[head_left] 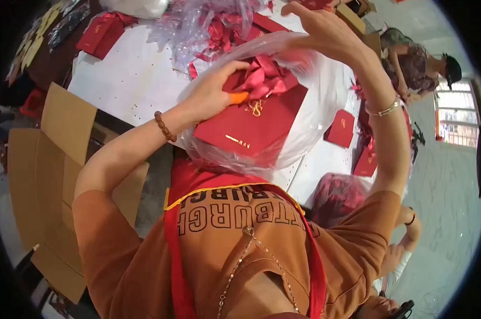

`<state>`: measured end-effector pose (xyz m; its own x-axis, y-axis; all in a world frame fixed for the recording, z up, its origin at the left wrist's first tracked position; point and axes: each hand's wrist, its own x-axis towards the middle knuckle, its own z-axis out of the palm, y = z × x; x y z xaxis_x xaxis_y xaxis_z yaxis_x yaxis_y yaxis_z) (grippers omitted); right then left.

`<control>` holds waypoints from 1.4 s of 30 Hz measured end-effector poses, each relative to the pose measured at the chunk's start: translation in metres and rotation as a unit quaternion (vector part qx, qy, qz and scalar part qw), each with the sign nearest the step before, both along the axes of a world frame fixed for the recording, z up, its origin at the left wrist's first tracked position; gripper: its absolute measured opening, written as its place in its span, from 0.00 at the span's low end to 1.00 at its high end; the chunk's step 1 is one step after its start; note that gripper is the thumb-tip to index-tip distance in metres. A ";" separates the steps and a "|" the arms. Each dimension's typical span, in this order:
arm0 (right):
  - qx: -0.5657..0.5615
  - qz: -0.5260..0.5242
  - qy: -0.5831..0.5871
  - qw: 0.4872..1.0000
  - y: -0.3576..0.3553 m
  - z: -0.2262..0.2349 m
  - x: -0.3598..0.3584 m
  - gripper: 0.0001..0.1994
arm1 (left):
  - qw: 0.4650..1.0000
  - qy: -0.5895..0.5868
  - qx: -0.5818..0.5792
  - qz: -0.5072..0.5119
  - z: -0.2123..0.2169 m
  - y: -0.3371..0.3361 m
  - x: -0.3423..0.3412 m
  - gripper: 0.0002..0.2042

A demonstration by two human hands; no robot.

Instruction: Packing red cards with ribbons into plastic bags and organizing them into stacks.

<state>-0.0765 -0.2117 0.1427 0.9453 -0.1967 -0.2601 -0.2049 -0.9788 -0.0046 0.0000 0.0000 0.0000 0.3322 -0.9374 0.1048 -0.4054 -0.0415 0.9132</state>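
Note:
A red paper gift bag [272,119] with gold marks and a red ribbon bow [264,77] lies inside a clear plastic bag [317,101]. My left hand [211,93], with an orange cover on its thumb, grips the gift bag by its upper left side beside the bow. Whether other red bags lie under it in the plastic, I cannot tell. Above the far rim of the plastic bag, my right hand [328,34] is raised with its fingers curved and apart. Its thumb side meets the blurred edge of the plastic.
The white table [118,80] carries another red gift bag [100,34], crumpled clear plastic [184,32] and red bags at right [340,128]. An open cardboard box [44,175] stands at my left. Other people, one in a black cap [453,70], are on the right.

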 end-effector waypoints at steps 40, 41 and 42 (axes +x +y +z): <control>0.409 -0.155 -0.111 0.893 0.038 -0.087 -0.072 0.30 | 0.993 0.074 0.071 -0.062 0.009 -0.012 0.017 0.33; 0.417 -0.130 -0.076 0.896 0.033 -0.089 -0.071 0.31 | 0.995 0.055 0.050 -0.061 0.009 -0.016 0.020 0.35; 0.387 -0.096 -0.091 0.913 0.027 -0.096 -0.071 0.37 | 0.995 0.059 0.055 -0.065 0.011 -0.021 0.023 0.35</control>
